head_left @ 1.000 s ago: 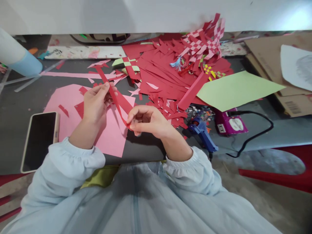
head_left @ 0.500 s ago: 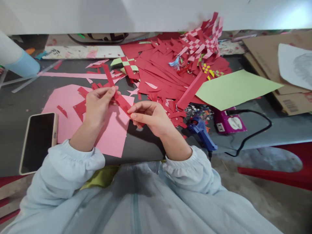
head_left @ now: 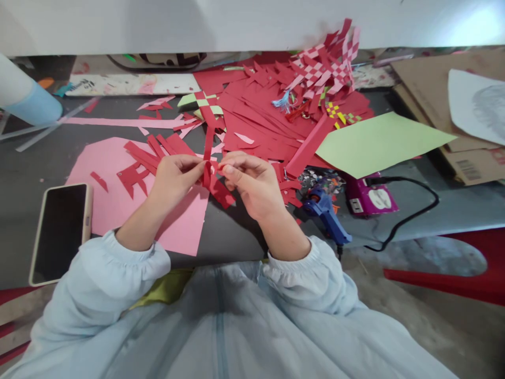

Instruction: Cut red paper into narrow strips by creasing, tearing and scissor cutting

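Red paper strip (head_left: 209,142) is sitting above pink sheet's (head_left: 185,229) far right corner, upper length pointing away from the person; left hand (head_left: 173,176) is pinching it, right hand (head_left: 254,184) is pinching it just beside.

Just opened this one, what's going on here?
A person holds red paper strips between both bare hands: the left hand pinches them, with the right hand's fingertips close beside. A pink sheet lies beneath the left forearm, a phone to its left. A blue glue gun lies on the right.
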The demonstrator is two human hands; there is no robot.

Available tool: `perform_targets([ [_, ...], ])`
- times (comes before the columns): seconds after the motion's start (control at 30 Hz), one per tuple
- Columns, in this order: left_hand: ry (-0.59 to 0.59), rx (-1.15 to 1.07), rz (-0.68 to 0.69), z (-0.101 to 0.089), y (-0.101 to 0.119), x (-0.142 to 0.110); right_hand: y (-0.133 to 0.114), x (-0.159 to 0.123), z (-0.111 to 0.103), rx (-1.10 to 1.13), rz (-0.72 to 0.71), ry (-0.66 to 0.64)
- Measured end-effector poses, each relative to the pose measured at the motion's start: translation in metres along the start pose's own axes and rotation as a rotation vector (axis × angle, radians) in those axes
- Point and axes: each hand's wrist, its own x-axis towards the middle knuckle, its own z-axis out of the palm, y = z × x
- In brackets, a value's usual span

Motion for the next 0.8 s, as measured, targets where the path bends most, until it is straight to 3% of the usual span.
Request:
perform_targets([
  [0.33, -0.089, 0.148, 0.118, 0.0017, 0.0008, -0.0005, -0.0009, 0.004, 0.0005, -0.04, 0.046, 0.176],
  [0.8, -0.245, 0.262, 0.142, 0.0021, 0.0048, -0.0051, 0.0023, 0.007, -0.0019, -0.005, 0.069, 0.244],
])
